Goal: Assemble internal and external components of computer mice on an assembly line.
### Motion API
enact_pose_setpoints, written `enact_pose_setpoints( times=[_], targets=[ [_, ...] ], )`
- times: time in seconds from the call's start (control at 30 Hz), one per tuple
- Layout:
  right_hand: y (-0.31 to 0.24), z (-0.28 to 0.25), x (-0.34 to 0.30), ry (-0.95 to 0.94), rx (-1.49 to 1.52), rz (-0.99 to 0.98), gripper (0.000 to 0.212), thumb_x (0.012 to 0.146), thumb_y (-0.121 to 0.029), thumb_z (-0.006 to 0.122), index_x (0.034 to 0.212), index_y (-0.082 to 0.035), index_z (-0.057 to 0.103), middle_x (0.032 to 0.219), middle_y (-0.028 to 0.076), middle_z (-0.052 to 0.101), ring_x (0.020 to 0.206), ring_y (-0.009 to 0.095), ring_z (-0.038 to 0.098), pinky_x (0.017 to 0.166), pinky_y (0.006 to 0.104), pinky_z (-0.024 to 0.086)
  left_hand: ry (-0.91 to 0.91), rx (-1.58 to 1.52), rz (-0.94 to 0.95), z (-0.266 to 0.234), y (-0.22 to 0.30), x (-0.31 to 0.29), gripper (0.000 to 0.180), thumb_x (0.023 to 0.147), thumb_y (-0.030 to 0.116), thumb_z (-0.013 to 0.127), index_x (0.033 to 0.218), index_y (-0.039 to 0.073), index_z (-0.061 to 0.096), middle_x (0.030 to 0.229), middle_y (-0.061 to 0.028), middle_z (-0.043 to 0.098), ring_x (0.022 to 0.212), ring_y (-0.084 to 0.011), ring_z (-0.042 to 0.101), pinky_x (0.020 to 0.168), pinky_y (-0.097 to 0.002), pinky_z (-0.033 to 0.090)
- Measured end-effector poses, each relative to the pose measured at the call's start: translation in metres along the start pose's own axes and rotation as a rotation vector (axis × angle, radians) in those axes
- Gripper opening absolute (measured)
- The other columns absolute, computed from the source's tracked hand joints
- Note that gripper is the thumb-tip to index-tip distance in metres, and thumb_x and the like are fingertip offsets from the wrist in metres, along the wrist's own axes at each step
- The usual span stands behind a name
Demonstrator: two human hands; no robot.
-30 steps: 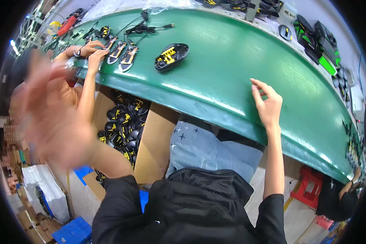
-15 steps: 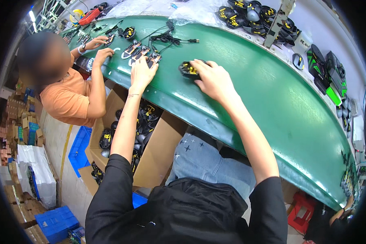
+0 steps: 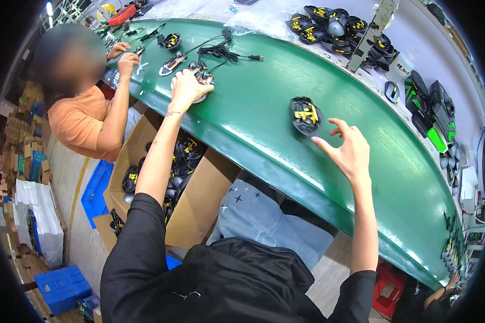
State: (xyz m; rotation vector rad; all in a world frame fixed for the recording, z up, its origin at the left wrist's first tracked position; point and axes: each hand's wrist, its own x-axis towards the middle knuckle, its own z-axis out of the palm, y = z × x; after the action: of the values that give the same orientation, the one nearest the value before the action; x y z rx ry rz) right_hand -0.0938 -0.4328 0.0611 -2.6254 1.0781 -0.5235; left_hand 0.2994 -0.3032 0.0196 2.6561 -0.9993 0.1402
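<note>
My left hand (image 3: 185, 89) is curled over a mouse base with a circuit board (image 3: 203, 76), its fingers closed on it. Another mouse base (image 3: 172, 64) lies just to the left on the green work surface. To the right, a black mouse shell with yellow parts inside (image 3: 306, 115) rests on the surface, slightly blurred. Beside this shell, my right hand (image 3: 349, 148) is open, thumb and fingers apart, with nothing between them. Black cables with a USB plug (image 3: 221, 51) lie in a tangle beyond my left hand.
The green work surface (image 3: 393, 199) curves across the view. A co-worker in orange (image 3: 83, 124) handles parts at the left. Below stands a cardboard box (image 3: 196, 207) of black shells. More mouse shells (image 3: 337, 27) are heaped on the far ledge, behind a metal post (image 3: 373, 35).
My right hand has let go of the mouse shell after moving it rightward and nearer, and its fingers have spread. My left hand stays at the mouse bases.
</note>
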Motion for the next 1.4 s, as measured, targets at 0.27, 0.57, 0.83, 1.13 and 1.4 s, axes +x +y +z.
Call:
enact_pose_setpoints(
  times=[0.27,0.57,0.83,1.13,1.4],
  targets=[
    [-0.034,0.042,0.017,0.158,0.009,-0.108,0.087,0.067,-0.054,0.078,0.133,-0.006,0.048,0.129,0.016,0.050,0.112,0.032,0.054,0.089,0.0411,0.050,-0.126,-0.824,-0.204,-0.003,0.034,-0.014,0.061,0.068,0.018,0.081,0.116,-0.010,0.056,0.104,-0.0145,0.066,0.093,-0.0254,0.065,0.085,-0.0336,0.051],
    [0.013,0.043,0.015,0.131,0.273,0.004,0.065,0.068,-0.018,0.074,0.128,-0.006,0.049,0.112,0.021,0.060,0.101,0.036,0.059,0.090,0.0433,0.048,-0.777,-2.146,-0.245,0.017,0.129,-0.059,0.025,0.080,-0.001,0.054,0.105,-0.005,0.053,0.116,-0.0262,0.060,0.116,-0.0365,0.057,0.102,-0.0538,0.047],
    [0.108,0.002,-0.014,0.191,0.215,0.129,0.067,0.066,-0.015,0.071,0.129,-0.007,0.051,0.116,0.019,0.060,0.111,0.035,0.055,0.098,0.0419,0.045,-0.911,-2.246,-0.250,0.017,0.218,-0.096,0.031,0.084,0.021,0.060,0.108,0.002,0.058,0.107,-0.0200,0.064,0.094,-0.0336,0.065,0.088,-0.0484,0.055],
    [0.117,-0.007,-0.019,0.369,-0.177,0.091,0.060,0.072,-0.019,0.074,0.127,-0.005,0.054,0.124,0.017,0.059,0.119,0.033,0.053,0.100,0.0409,0.043,-1.194,-2.021,-0.159,0.042,0.304,-0.106,0.047,0.098,0.044,0.035,0.118,0.005,0.053,0.109,-0.0229,0.064,0.094,-0.0380,0.066,0.081,-0.0494,0.056],
    [0.054,0.003,-0.021,0.336,0.446,0.031,0.075,0.071,-0.026,0.084,0.133,0.000,0.049,0.125,0.016,0.060,0.105,0.028,0.063,0.087,0.0356,0.052,-1.152,-2.058,-0.034,0.049,0.294,-0.132,0.045,0.104,0.035,0.038,0.139,0.007,0.042,0.122,-0.0055,0.056,0.109,-0.0188,0.058,0.094,-0.0394,0.051]
  ],
)
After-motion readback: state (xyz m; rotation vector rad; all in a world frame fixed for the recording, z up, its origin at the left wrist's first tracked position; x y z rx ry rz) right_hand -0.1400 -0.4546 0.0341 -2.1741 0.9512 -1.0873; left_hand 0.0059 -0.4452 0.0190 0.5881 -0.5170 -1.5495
